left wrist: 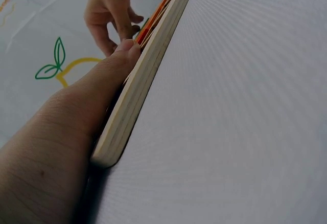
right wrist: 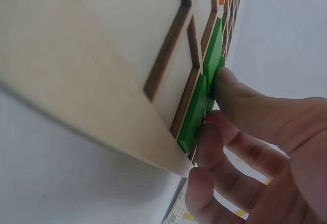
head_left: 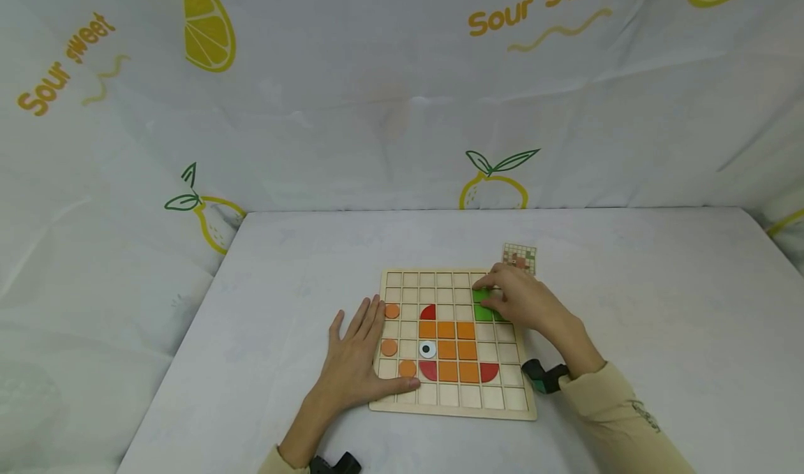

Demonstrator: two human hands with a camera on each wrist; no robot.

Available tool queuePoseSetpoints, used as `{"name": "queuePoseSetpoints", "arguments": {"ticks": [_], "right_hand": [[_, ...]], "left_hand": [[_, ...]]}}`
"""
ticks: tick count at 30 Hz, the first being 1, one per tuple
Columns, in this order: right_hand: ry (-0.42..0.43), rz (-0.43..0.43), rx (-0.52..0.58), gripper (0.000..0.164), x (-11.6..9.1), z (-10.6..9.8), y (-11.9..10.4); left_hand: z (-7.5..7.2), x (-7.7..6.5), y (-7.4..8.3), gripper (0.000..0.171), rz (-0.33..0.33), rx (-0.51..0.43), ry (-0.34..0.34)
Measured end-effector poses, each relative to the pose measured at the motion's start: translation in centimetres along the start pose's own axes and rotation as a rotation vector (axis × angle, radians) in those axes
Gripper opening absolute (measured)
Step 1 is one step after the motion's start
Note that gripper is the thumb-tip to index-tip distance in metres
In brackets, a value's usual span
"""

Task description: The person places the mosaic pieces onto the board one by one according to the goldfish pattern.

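Note:
A wooden grid board (head_left: 449,394) lies on the table with flat coloured pieces in its cells. My left hand (head_left: 354,362) is spread along its left side, fingertips at the edge and thumb over the lower-left corner. At the upper right, my right hand (head_left: 524,299) pinches a green square (head_left: 480,295) between thumb and fingers, low over the grid. Other green squares (right wrist: 193,119) sit beside it, partly hidden by the hand in the head view. Orange squares (head_left: 447,350), red quarter-circles (head_left: 488,372), orange circles (head_left: 389,347) and a white eye disc (head_left: 427,349) fill other cells.
A small card (head_left: 520,254) printed with a grid picture lies beyond the board's upper right corner, partly behind the right hand. The table (head_left: 283,278) has a white cover, and a white lemon-print cloth (head_left: 377,111) hangs behind it. Dark wrist devices (head_left: 545,376) are worn near both hands.

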State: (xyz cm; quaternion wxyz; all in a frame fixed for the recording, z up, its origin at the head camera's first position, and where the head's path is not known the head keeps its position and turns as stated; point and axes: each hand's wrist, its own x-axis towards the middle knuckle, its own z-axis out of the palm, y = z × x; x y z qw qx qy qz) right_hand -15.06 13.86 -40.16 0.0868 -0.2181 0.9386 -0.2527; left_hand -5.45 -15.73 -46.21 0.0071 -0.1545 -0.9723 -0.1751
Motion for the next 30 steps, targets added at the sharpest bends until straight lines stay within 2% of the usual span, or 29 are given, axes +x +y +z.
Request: {"name": "queuePoseSetpoints", "arguments": {"ticks": [14,20,30], "right_hand": [[0.009,-0.012,0.003,0.026,0.0,0.1,0.0],[0.005,0.014,0.000,0.027,-0.2,0.0,-0.2],[0.058,0.036,-0.036,0.028,-3.2,-0.4,0.4]], "left_hand": [[-0.1,-0.1,0.1,0.134,-0.007,-0.009,-0.010],[0.0,-0.1,0.2,0.134,-0.006,0.000,-0.006],[0.0,-0.1,0.0,0.137,-0.003,-0.014,-0.004]]}}
